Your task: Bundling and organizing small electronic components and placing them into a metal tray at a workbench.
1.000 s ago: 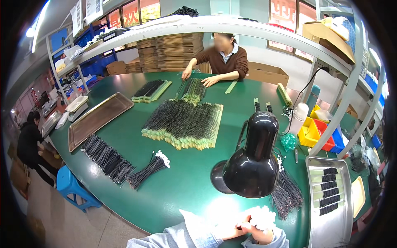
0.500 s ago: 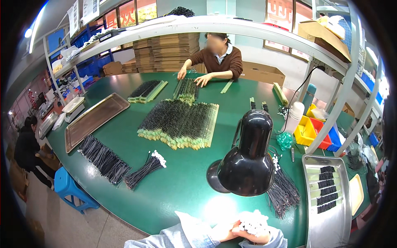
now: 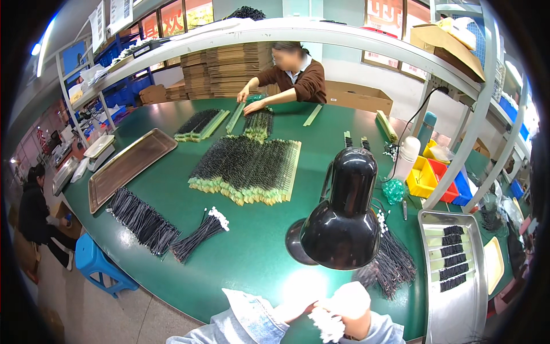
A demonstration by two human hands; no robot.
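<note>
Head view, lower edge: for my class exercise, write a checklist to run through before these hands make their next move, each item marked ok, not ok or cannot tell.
1. Lamp lit: ok; a bright patch lies beneath the black lamp on the green table.
2. White connectors held: ok; the white connectors stick out from the right hand.
3. Free of glare: not ok; the left hand and right hand look overexposed.
4. Left grip: cannot tell; glare hides its fingers.
5. Cables nearby: ok; a dark cable bundle lies beside the lamp.
</note>
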